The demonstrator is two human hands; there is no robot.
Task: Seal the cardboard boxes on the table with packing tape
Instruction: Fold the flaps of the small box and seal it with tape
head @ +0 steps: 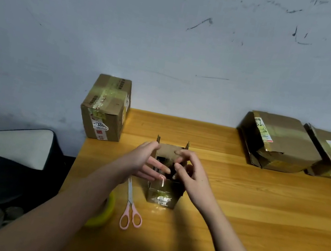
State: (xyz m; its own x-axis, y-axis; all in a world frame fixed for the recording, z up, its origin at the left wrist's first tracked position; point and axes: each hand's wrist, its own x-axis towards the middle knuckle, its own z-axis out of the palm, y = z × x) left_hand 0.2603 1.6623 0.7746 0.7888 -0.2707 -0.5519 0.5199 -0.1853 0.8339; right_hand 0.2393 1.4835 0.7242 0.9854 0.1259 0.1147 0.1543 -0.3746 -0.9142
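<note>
A small cardboard box point(162, 193) stands in the middle of the wooden table point(254, 218), close to the person, and its top is open. Two side flaps stick up at the back and a far flap leans in over the hole. The step in hand looks like folding the flaps shut, so the box is not taped yet. The left hand point(145, 161) reaches in from the left, with its fingers long and loose, lying across the open top and touching the left edge of the box. The right hand point(189, 173) comes in from the right with its fingers bent over the top, near the far flap. It is hard to tell if this hand is pinching the flap or only touching it. Both arms stretch forward from the bottom of the view. Next, the flaps likely need to be pushed flat and held down with one hand. Then the other hand would have to get the green tape roll point(103, 214), which sits near the left arm, just beside the pink scissors point(131, 207). Three more boxes wait at the back by the wall.
</note>
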